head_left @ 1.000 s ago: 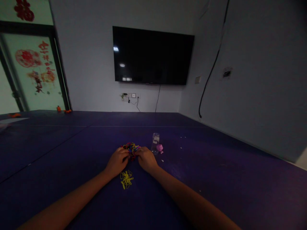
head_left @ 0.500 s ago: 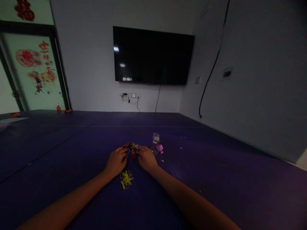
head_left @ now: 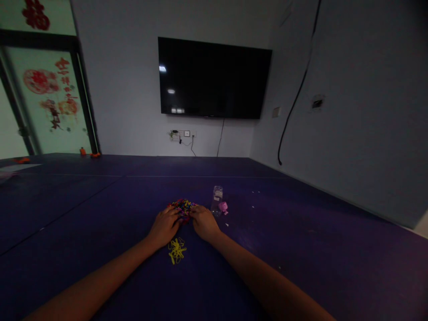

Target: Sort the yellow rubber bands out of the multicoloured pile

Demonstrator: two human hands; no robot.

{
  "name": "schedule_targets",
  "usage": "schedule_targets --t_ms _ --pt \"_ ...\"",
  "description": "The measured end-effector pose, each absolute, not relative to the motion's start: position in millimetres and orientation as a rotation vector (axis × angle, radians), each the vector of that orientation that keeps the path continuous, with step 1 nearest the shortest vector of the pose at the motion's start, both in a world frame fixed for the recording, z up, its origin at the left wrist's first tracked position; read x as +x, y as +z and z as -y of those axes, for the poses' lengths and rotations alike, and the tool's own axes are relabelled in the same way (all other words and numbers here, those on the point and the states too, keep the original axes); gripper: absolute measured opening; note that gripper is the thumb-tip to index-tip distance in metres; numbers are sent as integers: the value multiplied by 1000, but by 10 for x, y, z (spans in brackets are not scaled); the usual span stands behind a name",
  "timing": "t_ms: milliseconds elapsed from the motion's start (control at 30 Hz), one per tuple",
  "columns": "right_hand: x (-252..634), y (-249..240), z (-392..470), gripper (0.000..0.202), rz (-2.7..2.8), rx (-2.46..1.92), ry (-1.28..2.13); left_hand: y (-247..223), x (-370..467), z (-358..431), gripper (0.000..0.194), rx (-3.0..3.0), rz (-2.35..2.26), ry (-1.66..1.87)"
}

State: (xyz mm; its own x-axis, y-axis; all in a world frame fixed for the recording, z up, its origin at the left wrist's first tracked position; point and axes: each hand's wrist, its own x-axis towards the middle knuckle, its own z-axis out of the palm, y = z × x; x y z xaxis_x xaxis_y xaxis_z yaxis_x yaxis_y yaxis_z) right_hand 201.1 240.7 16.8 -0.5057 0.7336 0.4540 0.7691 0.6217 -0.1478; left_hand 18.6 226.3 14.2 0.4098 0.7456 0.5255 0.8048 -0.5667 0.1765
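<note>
A heap of small multicoloured loops (head_left: 184, 205), which look like rubber bands, lies on the dark blue surface between my two hands. My left hand (head_left: 165, 226) rests at the heap's left side, its fingers stretched over the edge and apart. At the right side, my right hand (head_left: 204, 224) has its fingers bent and drawn together against the heap; what is between the fingertips is too small to make out. Nearer to me, below the left hand, is a small loose bunch of yellow rubber bands (head_left: 177, 251).
Just beyond my right hand is a clear jar (head_left: 217, 196), with a pink crumpled-looking object (head_left: 223, 207) beside it. Small white scraps (head_left: 227, 224) dot the surface to the right. A television (head_left: 214, 78) hangs on the back wall, and a black cable (head_left: 294, 104) runs down the right wall.
My left hand's fingers have shifted slightly and spread over the heap's edge. The right hand has barely moved; the yellow bunch and the jar stay put.
</note>
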Motion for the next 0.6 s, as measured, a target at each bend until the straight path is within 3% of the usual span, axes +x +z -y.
schedule_targets --t_ms 600 --pt "2001 224 -2370 36 2290 -1230 -50 98 167 -2326 29 -2503 1413 -818"
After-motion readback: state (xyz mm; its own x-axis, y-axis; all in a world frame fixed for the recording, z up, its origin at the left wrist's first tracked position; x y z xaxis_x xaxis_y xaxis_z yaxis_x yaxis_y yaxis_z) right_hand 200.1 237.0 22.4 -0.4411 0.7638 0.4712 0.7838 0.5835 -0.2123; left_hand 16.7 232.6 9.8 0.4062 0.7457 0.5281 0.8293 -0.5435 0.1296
